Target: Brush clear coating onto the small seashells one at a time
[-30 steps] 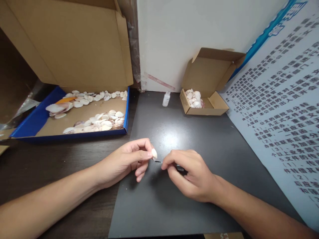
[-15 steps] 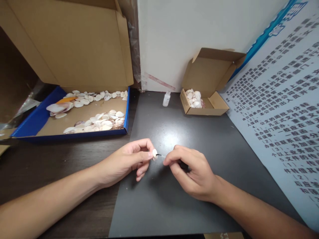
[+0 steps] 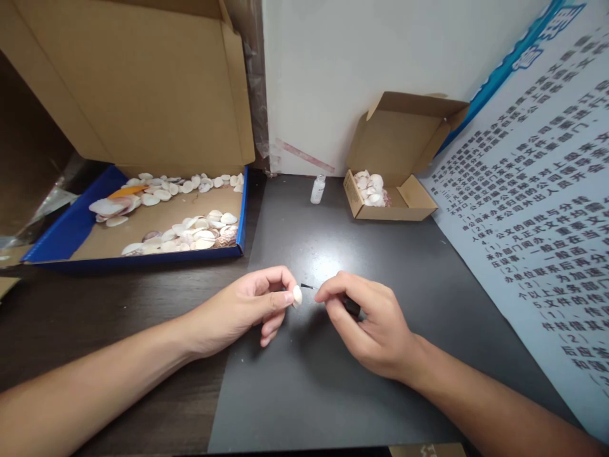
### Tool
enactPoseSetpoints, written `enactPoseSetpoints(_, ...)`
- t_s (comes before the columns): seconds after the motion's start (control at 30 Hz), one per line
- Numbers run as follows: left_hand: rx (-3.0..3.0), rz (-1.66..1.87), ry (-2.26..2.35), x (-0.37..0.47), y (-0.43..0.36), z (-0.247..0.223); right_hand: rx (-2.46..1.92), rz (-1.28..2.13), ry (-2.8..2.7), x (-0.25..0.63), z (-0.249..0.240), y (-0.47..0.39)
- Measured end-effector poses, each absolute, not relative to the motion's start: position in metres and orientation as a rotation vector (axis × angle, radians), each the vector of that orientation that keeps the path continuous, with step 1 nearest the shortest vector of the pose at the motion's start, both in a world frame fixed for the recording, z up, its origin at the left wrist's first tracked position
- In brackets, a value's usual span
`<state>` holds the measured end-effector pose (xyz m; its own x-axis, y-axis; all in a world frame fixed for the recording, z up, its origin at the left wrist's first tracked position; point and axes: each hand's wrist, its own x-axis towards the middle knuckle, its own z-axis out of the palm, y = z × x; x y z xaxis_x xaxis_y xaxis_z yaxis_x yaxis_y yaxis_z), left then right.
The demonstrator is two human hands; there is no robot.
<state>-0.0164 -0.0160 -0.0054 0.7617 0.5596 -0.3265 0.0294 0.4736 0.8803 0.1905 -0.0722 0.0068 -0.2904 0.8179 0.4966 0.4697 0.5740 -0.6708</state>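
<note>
Between the thumb and fingers of my left hand (image 3: 264, 301) is a small white shell (image 3: 297, 296). My right hand (image 3: 366, 320) is closed on a thin brush (image 3: 307, 286) with a black tip and a dark handle mostly hidden in the palm. The brush tip points left, just off the shell's upper right edge, with a narrow gap between them. A small white bottle (image 3: 318, 190) stands upright without a cap behind my hands, on the dark grey mat (image 3: 285, 393).
On the left, an open blue box (image 3: 52, 244) holds several shells and an orange piece (image 3: 128, 192). A smaller open cardboard box (image 3: 397, 212) with shells stands at the back right. Along the right side lies a printed sheet (image 3: 537, 209).
The brush tip has come away from the shell, slightly up and to the right, with my right hand. The shell has turned a little in my left hand.
</note>
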Motion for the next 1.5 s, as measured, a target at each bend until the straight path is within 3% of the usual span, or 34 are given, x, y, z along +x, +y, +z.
enactPoseSetpoints(1.5, 0.919, 0.389, 0.676, -0.0161, -0.0183, 0.0011, -0.919, 0.571, -2.042, 0.1913, 0.0056, -0.0712)
